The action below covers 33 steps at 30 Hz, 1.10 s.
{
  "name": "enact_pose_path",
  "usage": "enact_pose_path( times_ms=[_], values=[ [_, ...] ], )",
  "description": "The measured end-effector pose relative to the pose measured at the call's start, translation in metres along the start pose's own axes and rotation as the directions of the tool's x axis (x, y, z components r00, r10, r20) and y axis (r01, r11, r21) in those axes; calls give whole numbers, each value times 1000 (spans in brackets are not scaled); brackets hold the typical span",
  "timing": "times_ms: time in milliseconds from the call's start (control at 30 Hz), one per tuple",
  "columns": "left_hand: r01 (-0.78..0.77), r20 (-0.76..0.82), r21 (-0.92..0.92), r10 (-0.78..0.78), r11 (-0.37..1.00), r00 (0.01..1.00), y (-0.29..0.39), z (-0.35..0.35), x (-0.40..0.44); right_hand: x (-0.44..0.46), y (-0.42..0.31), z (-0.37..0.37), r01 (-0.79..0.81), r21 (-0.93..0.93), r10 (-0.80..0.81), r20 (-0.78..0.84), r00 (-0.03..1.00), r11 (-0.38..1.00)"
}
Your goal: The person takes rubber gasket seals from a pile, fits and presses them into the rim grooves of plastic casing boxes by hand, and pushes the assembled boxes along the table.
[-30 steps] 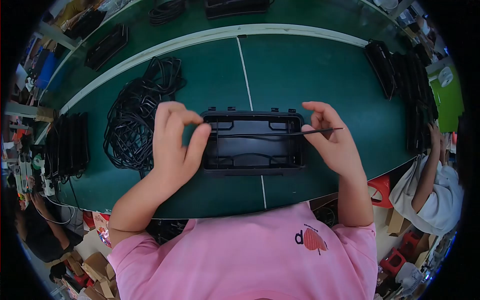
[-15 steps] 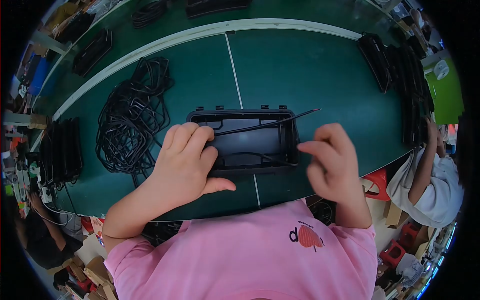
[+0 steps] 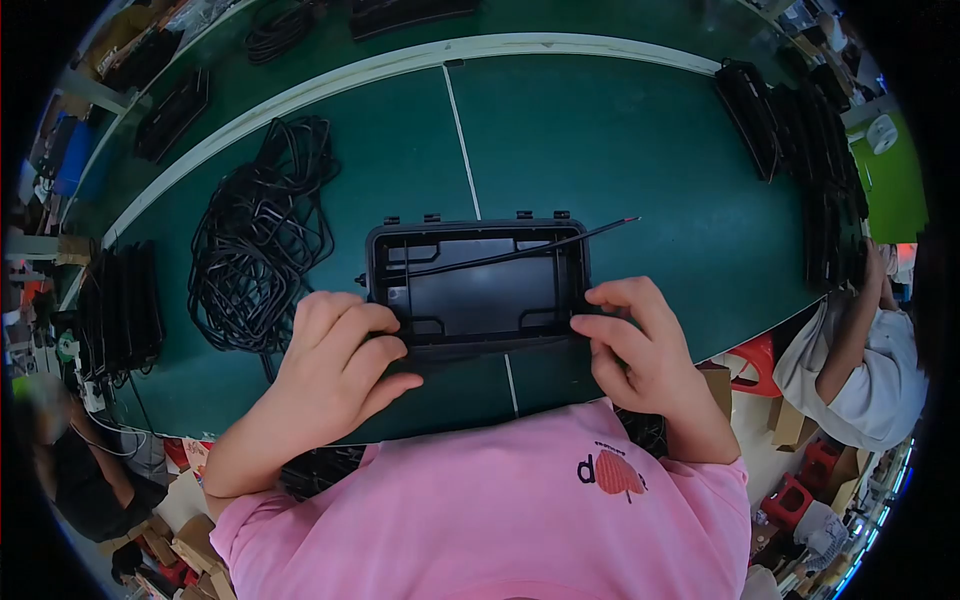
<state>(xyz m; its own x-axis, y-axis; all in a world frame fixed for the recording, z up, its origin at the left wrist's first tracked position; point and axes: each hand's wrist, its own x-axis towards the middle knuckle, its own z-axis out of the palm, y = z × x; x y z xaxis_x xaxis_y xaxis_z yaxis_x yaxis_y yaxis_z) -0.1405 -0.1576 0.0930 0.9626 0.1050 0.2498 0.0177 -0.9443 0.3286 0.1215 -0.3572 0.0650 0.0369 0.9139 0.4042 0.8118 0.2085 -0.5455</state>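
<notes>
An uncovered black plastic box [image 3: 470, 345] lies in front of me on the green table, hinge lugs on its far rim. Inside it, a black cable [image 3: 490, 259] slants from the left wall over the far right corner, its thin stripped end pointing outward. My left hand [image 3: 345, 360] has curled fingers against the box's near left corner, the thumb stretched out below. At the right wall, my right hand [image 3: 640, 345] holds the edge with bent fingers; their undersides are hidden. A tangled heap of black cable [image 3: 262, 235] sits left of the box.
Stacked black cases stand at the table's left [image 3: 122, 305] and right [image 3: 825, 190]. A coiled cable [image 3: 280, 32] and other black cases lie beyond the pale rail [image 3: 540, 42]. One person [image 3: 850, 370] is at the right, another [image 3: 90, 465] at the left. A red stool [image 3: 752, 365] stands near the right edge.
My left hand has drawn back from the cable inside to the box's near left corner. My right hand has closed in on the right wall. A dark strand along the near inner wall no longer shows.
</notes>
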Motion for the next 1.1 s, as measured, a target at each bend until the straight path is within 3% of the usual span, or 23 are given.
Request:
enact_pose_path(
  times_ms=[100, 233, 467, 533, 767, 867, 1100],
  values=[
    [-51, -56, -64, 48, 997, 997, -6, -3, -2, 1, 8, -1, -51, -57, 48, -48, 998, 997],
    [-2, -188, 27, 7, 1000, 982, -32, 2, -1, 7, 14, -2, -162, -149, 162, -11, 987, 975],
    [-67, -197, 52, 76, 996, 977, -53, 6, 8, 14, 26, 1, -60, -203, 63, 6, 998, 977],
    [-84, -199, 63, 95, 994, 975, -52, 5, 8, 13, 27, 1, -44, -291, 48, 7, 999, 956],
    [-157, -167, 109, 174, 982, 971, -41, 1, -4, 8, 16, -4, -37, -279, 46, 25, 999, 960],
    [-216, -159, 103, 230, 971, 960, -34, 2, -7, 5, 7, -7, 49, -263, -35, 60, 998, 964],
    [-193, -168, 174, 222, 966, 960, -30, 7, -12, -6, -5, -2, 94, -219, -86, 43, 995, 971]
  ],
)
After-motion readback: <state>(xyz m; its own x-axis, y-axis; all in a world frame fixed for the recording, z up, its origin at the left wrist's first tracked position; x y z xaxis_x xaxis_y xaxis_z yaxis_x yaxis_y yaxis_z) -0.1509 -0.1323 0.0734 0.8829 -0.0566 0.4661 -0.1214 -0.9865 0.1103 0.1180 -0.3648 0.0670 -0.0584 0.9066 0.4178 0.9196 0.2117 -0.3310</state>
